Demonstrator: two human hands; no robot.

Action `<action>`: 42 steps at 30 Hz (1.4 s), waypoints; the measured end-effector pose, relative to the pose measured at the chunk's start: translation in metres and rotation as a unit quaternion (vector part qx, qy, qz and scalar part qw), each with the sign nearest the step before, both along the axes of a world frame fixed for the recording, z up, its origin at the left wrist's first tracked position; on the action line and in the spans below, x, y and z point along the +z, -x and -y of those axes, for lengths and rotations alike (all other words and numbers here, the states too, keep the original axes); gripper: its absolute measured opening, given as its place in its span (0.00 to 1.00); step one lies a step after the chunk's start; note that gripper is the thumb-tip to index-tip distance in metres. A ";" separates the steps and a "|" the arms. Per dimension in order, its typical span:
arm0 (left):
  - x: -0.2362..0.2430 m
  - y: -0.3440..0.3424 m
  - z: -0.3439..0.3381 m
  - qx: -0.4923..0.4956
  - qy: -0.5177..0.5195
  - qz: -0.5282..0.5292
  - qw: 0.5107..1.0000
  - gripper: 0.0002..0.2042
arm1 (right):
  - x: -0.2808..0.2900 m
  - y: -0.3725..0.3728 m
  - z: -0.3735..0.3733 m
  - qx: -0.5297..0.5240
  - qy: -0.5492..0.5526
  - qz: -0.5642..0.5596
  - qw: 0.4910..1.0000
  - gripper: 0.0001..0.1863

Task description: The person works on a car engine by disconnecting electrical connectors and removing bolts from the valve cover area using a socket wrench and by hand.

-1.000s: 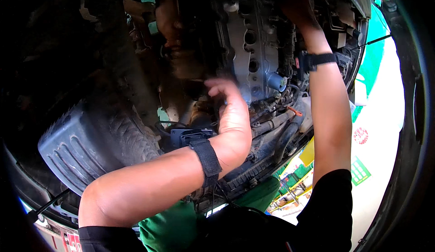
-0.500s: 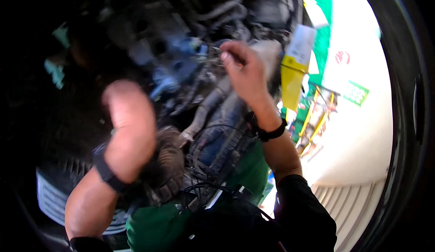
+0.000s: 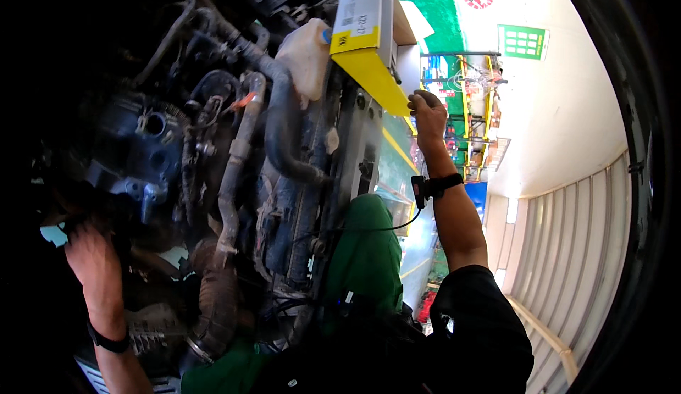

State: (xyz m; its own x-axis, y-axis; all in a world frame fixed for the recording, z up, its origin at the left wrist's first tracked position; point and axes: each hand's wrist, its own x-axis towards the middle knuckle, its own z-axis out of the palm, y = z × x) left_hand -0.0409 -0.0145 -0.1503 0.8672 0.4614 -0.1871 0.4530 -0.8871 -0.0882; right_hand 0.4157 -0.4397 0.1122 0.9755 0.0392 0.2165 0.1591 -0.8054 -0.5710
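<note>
My right hand (image 3: 428, 116) is at the near lower corner of an open yellow and white cardboard box (image 3: 358, 46), with its fingers bent and closed on the box's edge. The box sits tilted at the front edge of an engine bay, beside a whitish plastic reservoir (image 3: 301, 57) with a blue cap. My left hand (image 3: 92, 256) reaches into the dark left side of the bay, next to the metal engine block (image 3: 145, 153). Shadow hides its fingertips and anything they touch.
A thick black hose (image 3: 280, 124) and a metal pipe (image 3: 237, 153) cross the bay. A ribbed intake duct (image 3: 216, 302) lies near my green trousers (image 3: 365, 245). A cable runs to the right wrist strap (image 3: 440, 185). Beyond are yellow-framed shelves (image 3: 468, 103) and a corrugated wall (image 3: 574, 238).
My right hand has moved from over the engine bay to the box at the right. My left hand has moved further left and lower. The view has shifted.
</note>
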 end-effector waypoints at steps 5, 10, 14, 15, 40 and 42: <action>-0.004 0.001 -0.034 0.081 0.102 -0.074 0.989 0.16 | -0.026 -0.013 0.047 0.013 0.052 -0.002 0.999 0.11; -0.068 0.043 -0.093 0.116 0.301 -0.088 0.942 0.21 | -0.009 0.016 0.044 0.021 -0.022 -0.049 0.998 0.10; -0.029 0.021 -0.068 0.136 0.354 -0.048 0.924 0.23 | 0.003 0.012 0.078 0.009 -0.080 -0.053 0.995 0.09; -0.026 0.029 -0.076 0.136 0.342 -0.046 0.929 0.23 | -0.001 0.006 0.086 0.025 -0.107 -0.039 0.993 0.09; 0.182 -0.181 0.221 0.090 0.340 0.206 0.913 0.10 | -0.031 -0.087 0.089 0.201 0.074 0.018 0.977 0.16; 0.203 -0.199 0.247 0.085 0.378 0.177 0.905 0.11 | -0.003 -0.095 0.068 0.251 0.108 -0.076 0.959 0.18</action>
State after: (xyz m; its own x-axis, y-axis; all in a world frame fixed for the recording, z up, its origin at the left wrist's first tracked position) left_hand 0.1580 -0.2612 0.0532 0.8629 0.4502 -0.2297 0.4703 -0.5487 0.6912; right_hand 0.5112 -0.5073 0.1088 0.8417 0.5398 0.0065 0.4853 -0.7512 -0.4474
